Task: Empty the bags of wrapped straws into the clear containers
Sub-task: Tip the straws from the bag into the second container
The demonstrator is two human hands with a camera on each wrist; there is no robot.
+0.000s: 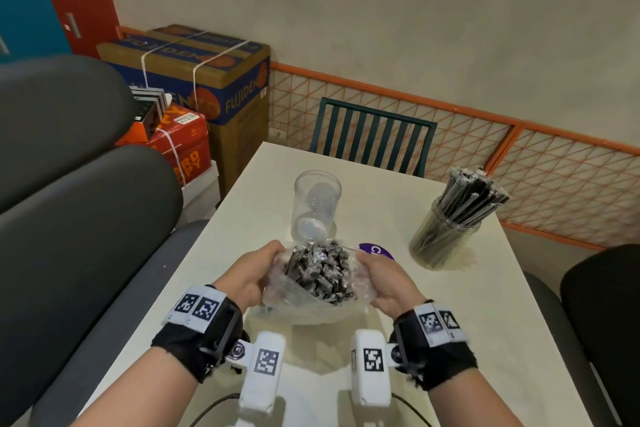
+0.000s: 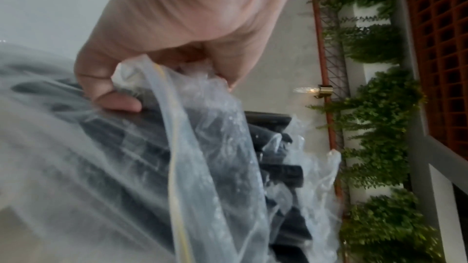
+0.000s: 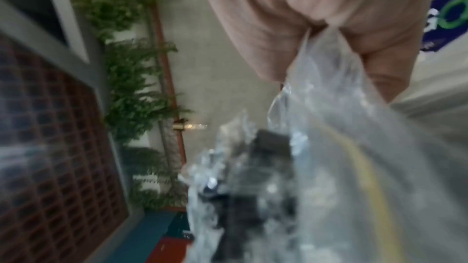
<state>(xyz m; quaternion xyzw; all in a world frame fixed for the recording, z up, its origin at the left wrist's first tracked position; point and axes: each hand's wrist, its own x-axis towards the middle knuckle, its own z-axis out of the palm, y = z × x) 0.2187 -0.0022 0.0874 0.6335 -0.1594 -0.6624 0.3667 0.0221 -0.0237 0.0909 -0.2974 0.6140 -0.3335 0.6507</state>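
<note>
A clear plastic bag (image 1: 304,300) full of black wrapped straws (image 1: 320,269) is held above the white table (image 1: 450,305), its mouth open toward the far side. My left hand (image 1: 254,276) grips the bag's left edge and my right hand (image 1: 382,279) grips its right edge. In the left wrist view my left hand (image 2: 162,51) pinches the bag (image 2: 177,167), whose straws (image 2: 278,171) poke out. The right wrist view is blurred: my right hand (image 3: 324,33) clutches the bag (image 3: 341,147). An empty clear container (image 1: 317,204) stands just beyond the bag. A second container (image 1: 446,232), at the right, is packed with straws.
A purple label (image 1: 375,251) lies on the table by my right hand. A dark green chair (image 1: 372,139) stands at the table's far end. Grey seat backs (image 1: 79,211) rise on the left, with cardboard boxes (image 1: 221,87) behind. A dark seat (image 1: 602,305) sits at the right.
</note>
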